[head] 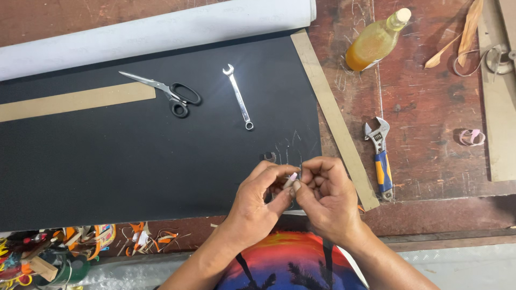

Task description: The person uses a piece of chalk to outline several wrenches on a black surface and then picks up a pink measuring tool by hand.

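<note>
**Obs. 1:** Both hands meet at the near edge of the worktop [430,107], above a bright printed shirt [290,266]. Left hand [258,201] and right hand [325,196] are curled, fingertips pressed together around one small pale piece [292,177].

**Obs. 2:** Grip state?

**Obs. 1:** Left hand: thumb and forefinger pinching the pale piece. Right hand: fingers folded in, also closed on it; a thin dark sliver stands up just beside it, kind not discernible. What the piece itself is, cannot tell: too small.

**Obs. 2:** Position of the piece?

**Obs. 1:** Held in the air over the near right corner of a black sheet [134,161], beside faint chalk scratches on that sheet.

**Obs. 2:** Surroundings?

**Obs. 1:** On the sheet, well apart from the hands: black-handled scissors [172,94] and a combination spanner [239,96]. A tan strip [333,115] runs along the sheet's right edge; another lies on the sheet at far left. A grey roll [161,32] lies along its far edge. On bare wood to the right: an adjustable wrench with blue-and-yellow handle [380,156], a bottle of yellow liquid [376,40], a small pink loop [472,137]. Coloured offcuts [70,249] lie lower left.
</note>
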